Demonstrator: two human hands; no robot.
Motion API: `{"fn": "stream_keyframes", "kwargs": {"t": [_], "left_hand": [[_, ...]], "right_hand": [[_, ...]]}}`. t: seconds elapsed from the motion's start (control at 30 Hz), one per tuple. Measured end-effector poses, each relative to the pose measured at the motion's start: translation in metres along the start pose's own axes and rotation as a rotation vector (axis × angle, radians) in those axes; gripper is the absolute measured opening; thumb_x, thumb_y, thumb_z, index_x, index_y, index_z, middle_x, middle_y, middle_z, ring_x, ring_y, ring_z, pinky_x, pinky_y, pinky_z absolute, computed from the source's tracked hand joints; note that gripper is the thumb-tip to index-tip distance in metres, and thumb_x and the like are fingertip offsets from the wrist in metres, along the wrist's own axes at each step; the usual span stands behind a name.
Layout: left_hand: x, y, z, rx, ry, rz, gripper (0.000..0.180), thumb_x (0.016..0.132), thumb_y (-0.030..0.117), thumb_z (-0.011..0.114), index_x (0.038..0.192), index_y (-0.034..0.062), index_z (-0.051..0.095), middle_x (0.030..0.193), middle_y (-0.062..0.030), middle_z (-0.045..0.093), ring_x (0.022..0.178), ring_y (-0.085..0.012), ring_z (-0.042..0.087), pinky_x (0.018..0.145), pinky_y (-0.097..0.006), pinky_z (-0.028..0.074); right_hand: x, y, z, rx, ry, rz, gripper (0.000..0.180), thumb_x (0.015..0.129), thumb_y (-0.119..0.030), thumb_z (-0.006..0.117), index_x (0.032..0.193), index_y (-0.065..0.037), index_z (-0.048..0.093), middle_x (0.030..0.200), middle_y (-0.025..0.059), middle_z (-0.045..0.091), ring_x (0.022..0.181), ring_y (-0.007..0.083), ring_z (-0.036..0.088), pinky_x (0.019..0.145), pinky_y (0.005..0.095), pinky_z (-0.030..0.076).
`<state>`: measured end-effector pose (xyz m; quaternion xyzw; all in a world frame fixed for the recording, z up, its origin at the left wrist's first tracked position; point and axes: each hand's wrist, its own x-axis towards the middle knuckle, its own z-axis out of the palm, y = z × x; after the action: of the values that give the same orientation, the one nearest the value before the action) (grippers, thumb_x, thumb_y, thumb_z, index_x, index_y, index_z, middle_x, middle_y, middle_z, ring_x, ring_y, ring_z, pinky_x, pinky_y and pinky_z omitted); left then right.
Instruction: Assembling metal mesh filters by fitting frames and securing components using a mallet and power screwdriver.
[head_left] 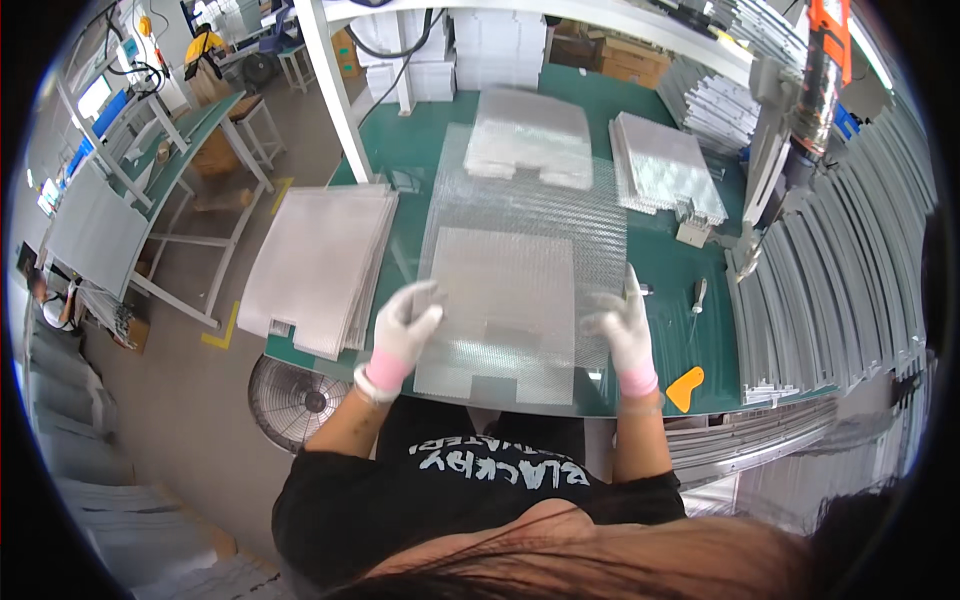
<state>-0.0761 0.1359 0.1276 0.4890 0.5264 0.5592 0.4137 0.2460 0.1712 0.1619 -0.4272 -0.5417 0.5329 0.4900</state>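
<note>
One stack (318,262) of flat sheets lies at the left of my green desk (670,290), its near corner hanging over the edge. My left hand (403,335) pinches the left edge of one clear bubble sheet (510,290), and my right hand (625,330) pinches its right edge; both grips are narrow, closed on it. It lies in front of me, blurring what lies under it. Two more piles (530,135) (665,165) lie beyond. One orange scraper (686,388) lies at the near right edge.
</note>
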Motion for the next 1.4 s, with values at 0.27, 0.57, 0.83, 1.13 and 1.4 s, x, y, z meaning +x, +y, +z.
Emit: {"fn": "stream_keyframes", "kwargs": {"t": [0.27, 0.57, 0.83, 1.13, 1.4], "left_hand": [[-0.057, -0.025, -0.003, 0.779, 0.053, -0.040, 0.056, 0.079, 0.020, 0.072, 0.128, 0.0013, 0.051, 0.098, -0.0192, 0.066, 0.080, -0.0301, 0.068, 0.073, -0.036, 0.054], [-0.060, -0.042, -0.004, 0.838, 0.001, -0.049, 0.058, 0.081, 0.023, 0.071, 0.130, 0.0012, 0.049, 0.108, -0.0223, 0.065, 0.094, -0.0376, 0.065, 0.080, -0.042, 0.053], [-0.058, -0.051, -0.003, 0.902, -0.011, -0.021, 0.061, 0.084, 0.025, 0.067, 0.135, 0.0003, 0.044, 0.116, -0.0223, 0.063, 0.100, -0.0374, 0.063, 0.084, -0.043, 0.052], [-0.038, -0.025, -0.006, 1.014, -0.122, 0.183, 0.067, 0.077, 0.021, 0.068, 0.137, 0.0039, 0.045, 0.134, -0.0176, 0.049, 0.125, -0.0421, 0.042, 0.107, -0.055, 0.031], [0.000, -0.040, 0.009, 1.129, -0.352, 0.297, 0.050, 0.078, 0.020, 0.064, 0.127, 0.0088, 0.057, 0.138, -0.0152, 0.047, 0.131, -0.0453, 0.036, 0.112, -0.060, 0.020]], "right_hand": [[-0.044, 0.046, 0.032, -0.715, 0.131, 0.046, 0.092, 0.079, -0.013, 0.070, 0.151, 0.002, 0.014, 0.098, 0.0202, 0.066, 0.070, 0.0294, 0.064, 0.065, 0.0364, 0.052], [-0.043, 0.089, 0.025, -0.881, 0.141, -0.003, 0.088, 0.080, -0.018, 0.069, 0.150, 0.000, 0.020, 0.098, 0.0209, 0.065, 0.077, 0.0319, 0.064, 0.071, 0.0362, 0.052], [-0.043, 0.083, 0.029, -0.993, 0.086, 0.037, 0.080, 0.082, -0.023, 0.069, 0.148, -0.004, 0.028, 0.124, 0.0251, 0.057, 0.104, 0.0384, 0.061, 0.089, 0.0422, 0.050], [0.023, 0.041, -0.017, -1.076, -0.255, 0.155, 0.057, 0.082, -0.038, 0.067, 0.128, -0.006, 0.056, 0.115, 0.0239, 0.059, 0.108, 0.0376, 0.058, 0.093, 0.0417, 0.048], [0.274, 0.050, -0.134, -1.330, 0.789, 0.073, 0.082, 0.074, -0.054, 0.070, 0.133, -0.001, 0.049, 0.122, 0.0284, 0.056, 0.114, 0.0421, 0.057, 0.097, 0.0480, 0.047]]}}
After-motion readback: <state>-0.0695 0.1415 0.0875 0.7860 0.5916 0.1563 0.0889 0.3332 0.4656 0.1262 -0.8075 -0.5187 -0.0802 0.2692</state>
